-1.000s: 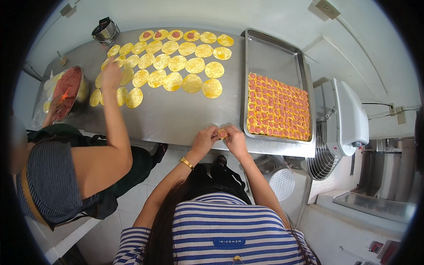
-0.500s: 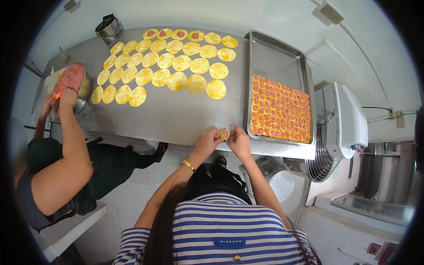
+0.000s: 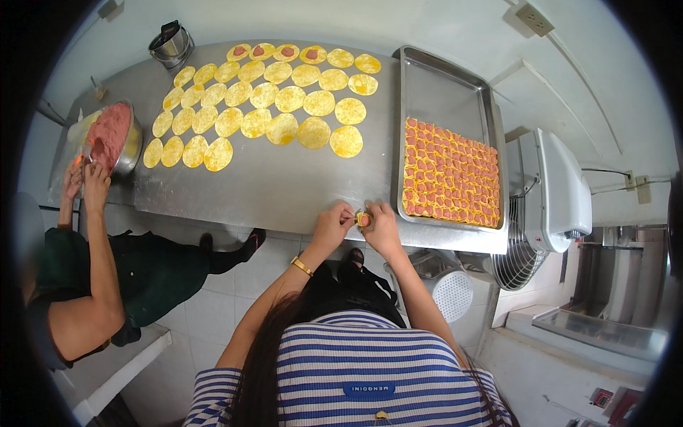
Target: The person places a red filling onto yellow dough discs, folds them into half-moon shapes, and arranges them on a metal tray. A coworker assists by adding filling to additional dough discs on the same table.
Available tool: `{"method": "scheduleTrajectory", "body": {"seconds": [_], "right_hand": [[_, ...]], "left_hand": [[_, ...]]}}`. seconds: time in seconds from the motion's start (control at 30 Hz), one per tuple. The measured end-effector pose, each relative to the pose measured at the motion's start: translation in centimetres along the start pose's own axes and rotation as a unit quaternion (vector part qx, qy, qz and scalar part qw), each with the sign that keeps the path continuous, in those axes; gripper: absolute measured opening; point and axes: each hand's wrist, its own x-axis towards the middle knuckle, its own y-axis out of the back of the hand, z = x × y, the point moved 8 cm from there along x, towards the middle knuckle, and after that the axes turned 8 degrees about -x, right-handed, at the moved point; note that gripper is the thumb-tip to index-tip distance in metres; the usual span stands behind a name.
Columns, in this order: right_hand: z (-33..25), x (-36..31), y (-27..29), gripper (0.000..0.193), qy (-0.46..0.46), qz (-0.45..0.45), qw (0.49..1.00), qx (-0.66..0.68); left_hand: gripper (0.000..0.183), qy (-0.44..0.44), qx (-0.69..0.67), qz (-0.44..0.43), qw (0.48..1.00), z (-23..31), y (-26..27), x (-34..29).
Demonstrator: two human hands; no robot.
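Observation:
At the near edge of the steel table, my left hand (image 3: pixel 331 229) and my right hand (image 3: pixel 382 229) hold a small open-topped dumpling (image 3: pixel 363 220) between them. It has a yellow wrapper and pink meat filling. Both hands are closed, with their fingertips pinching the wrapper's sides. Rows of round yellow wrappers (image 3: pixel 290 99) lie flat beyond my left hand; a few in the far row carry dabs of pink meat. To the right of my hands is a large metal tray (image 3: pixel 447 82), its near part packed with finished dumplings (image 3: pixel 451 174).
On the left, a co-worker's hands (image 3: pixel 92 183) work at a metal bowl (image 3: pixel 131 148) heaped with pink meat. A small metal pail (image 3: pixel 171 47) stands at the table's far left. A white machine with a wire guard (image 3: pixel 514 245) stands right of the tray.
My fingers have shifted around the dumpling, the right ones curling further over it. The co-worker's hands have drawn back from atop the meat toward the bowl's near edge.

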Motion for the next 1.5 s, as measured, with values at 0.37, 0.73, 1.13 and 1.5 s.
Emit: {"method": "scheduleTrajectory", "body": {"seconds": [0.37,0.73,1.13,1.5], "right_hand": [[0.3,0.5,0.1,0.039,0.024,-0.049,0.995,0.082],[-1.4,0.2,-0.3,0.037,0.098,-0.106,0.989,0.025],[1.9,5.4,3.5,0.025,0.114,-0.136,0.970,0.166],[15.4,30.5,5.1,0.028,0.131,-0.014,0.991,-0.004]], "left_hand": [[0.011,0.012,-0.011,-0.039,0.999,-0.5,-1.5,-0.4],[0.010,0.011,0.053,-0.030,0.998,0.2,-0.2,-0.6],[0.009,-0.060,0.160,0.179,0.969,1.8,4.2,-2.3],[0.006,-0.020,0.337,0.295,0.894,1.9,2.8,-1.8]]}}
